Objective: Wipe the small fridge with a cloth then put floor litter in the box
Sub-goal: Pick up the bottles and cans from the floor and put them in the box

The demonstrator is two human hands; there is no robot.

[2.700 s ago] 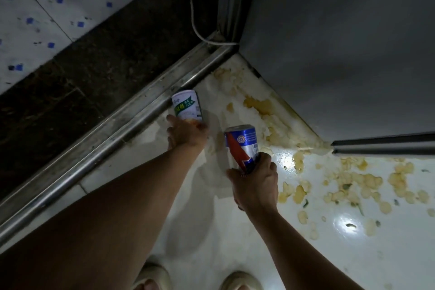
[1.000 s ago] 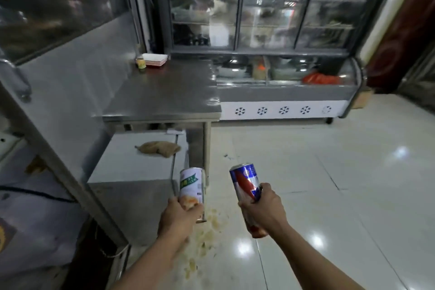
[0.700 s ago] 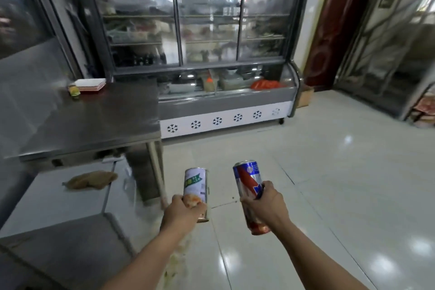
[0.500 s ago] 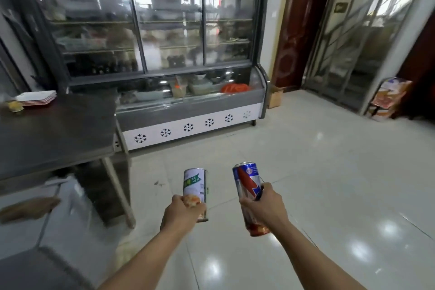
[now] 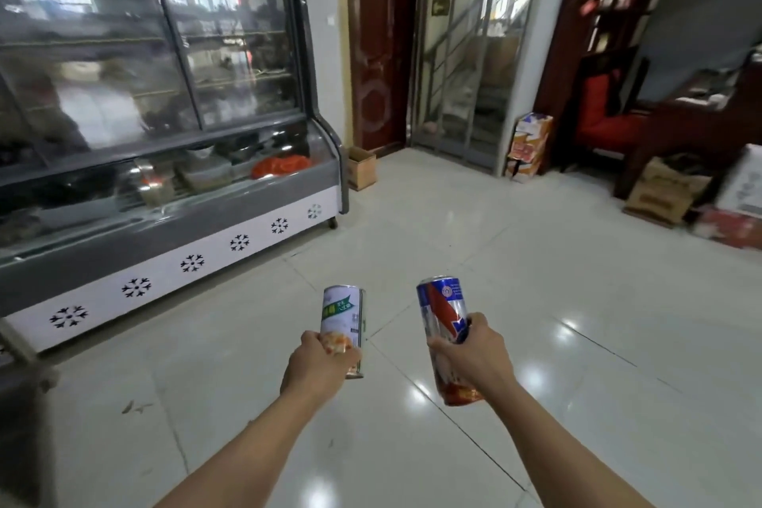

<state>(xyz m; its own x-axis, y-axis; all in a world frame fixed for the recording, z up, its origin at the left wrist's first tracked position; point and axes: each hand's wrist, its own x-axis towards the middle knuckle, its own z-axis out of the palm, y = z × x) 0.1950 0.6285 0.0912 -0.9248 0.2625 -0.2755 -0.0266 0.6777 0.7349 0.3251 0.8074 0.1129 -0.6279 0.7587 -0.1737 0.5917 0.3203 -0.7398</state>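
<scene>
Closest to the camera, both arms reach out over the glossy white tile floor (image 5: 577,301). The left hand (image 5: 317,367) has its fingers wrapped around the lower half of a white can with a green label (image 5: 341,313), held upright. The right hand (image 5: 474,355) is gripping a taller blue, red and silver can (image 5: 443,309) around its middle, tipped a little to the left at the top. The two cans are side by side but not touching.

A bit of small debris (image 5: 134,407) sits on the floor off to the left. Past that, on the left, runs a glass display cooler (image 5: 165,177) with snowflake marks along its white base. At its far end, a small open cardboard box (image 5: 362,168) sits on the floor by a dark red door (image 5: 377,41). More cartons (image 5: 659,190) are stacked over on the right side, pretty blurry.
</scene>
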